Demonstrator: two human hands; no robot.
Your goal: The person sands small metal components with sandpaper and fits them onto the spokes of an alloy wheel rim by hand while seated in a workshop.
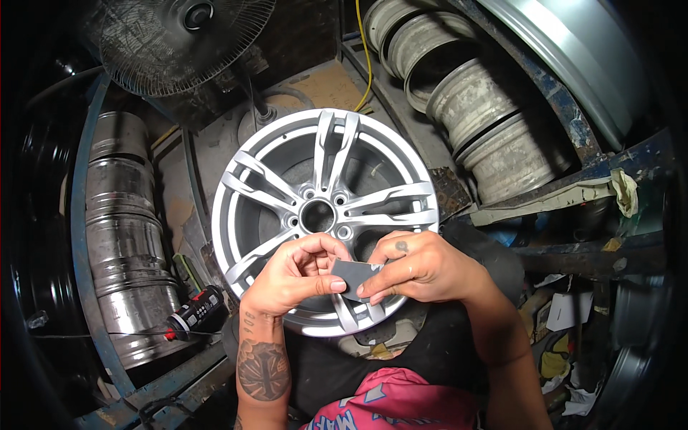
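Between my two hands is a small dark grey piece of sandpaper, slightly bent [351, 278]. My left hand [295, 276] pinches its left side, thumb on the near face and fingers behind. The right hand [423, 269] grips the right side between thumb and fingers. Both hands are above the near part of a silver alloy wheel [337, 132], which lies face up with paired spokes round a dark centre bore [317, 216]. My hands hide some of the wheel's lower spokes and rim.
A caged fan [183, 43] stands at the far left. Bare metal rims fill a rack [89, 236] on the left, and dusty rims [473, 97] lie at the far right. A black bottle with a red tip [195, 313] rests left of the wheel. A yellow cable [366, 50] hangs behind.
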